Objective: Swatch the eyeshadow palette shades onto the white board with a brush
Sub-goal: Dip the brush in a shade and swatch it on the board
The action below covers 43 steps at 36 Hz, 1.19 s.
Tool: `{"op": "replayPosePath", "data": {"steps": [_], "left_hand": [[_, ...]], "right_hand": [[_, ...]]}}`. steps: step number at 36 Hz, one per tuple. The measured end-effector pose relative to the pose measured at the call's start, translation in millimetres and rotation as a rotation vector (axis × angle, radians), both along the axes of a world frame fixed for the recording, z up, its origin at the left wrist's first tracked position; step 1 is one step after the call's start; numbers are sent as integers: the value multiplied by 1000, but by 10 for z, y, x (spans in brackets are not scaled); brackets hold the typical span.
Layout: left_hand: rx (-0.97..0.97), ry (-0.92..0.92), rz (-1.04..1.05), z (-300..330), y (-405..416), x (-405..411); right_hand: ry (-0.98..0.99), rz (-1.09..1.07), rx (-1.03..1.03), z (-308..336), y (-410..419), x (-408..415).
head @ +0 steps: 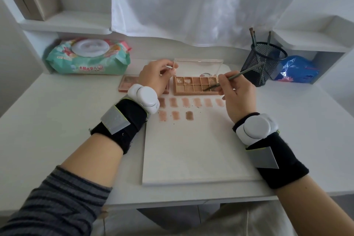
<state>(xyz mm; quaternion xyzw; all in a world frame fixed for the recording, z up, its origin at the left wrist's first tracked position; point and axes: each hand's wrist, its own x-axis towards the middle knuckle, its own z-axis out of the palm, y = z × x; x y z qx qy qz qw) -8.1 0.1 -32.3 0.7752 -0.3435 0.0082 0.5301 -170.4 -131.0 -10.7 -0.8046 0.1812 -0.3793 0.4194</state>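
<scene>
Right hand (236, 97) pinches a thin dark-handled brush (232, 78) between thumb and fingertips; the bristle end sits down in a lower-right pan of the open peach-coloured eyeshadow palette (195, 86). The palette rests on the far edge of the flat white rectangular board (191, 149), its clear lid (199, 66) standing up. Left hand (156, 77) is curled at the lid's left corner, fingertips pinching it. On the board just below the palette: a row of six pink-brown swatches (191, 102), then three more beneath on the left. A second, closed pinkish palette (130, 82) lies partly hidden behind the left hand. Green pack of wet wipes (88, 57) far left, black mesh pen cup (263, 63) with more brushes far right, all on the white desk (57, 120).
</scene>
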Motion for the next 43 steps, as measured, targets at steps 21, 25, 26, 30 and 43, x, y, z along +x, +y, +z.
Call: {"op": "replayPosePath", "data": {"steps": [21, 25, 26, 30, 43], "left_hand": [[-41, -4, -10, 3, 10, 5], [-27, -1, -7, 22, 12, -7], [-22, 0, -6, 29, 10, -11], [4, -2, 7, 35, 9, -25], [24, -5, 6, 5, 17, 5]], "right_hand": [[26, -39, 26, -2, -25, 21], [-14, -84, 51, 61, -6, 9], [-42, -89, 54, 94, 2, 1], [-70, -2, 36, 216, 57, -70], [38, 147, -5, -20, 215, -224]]}}
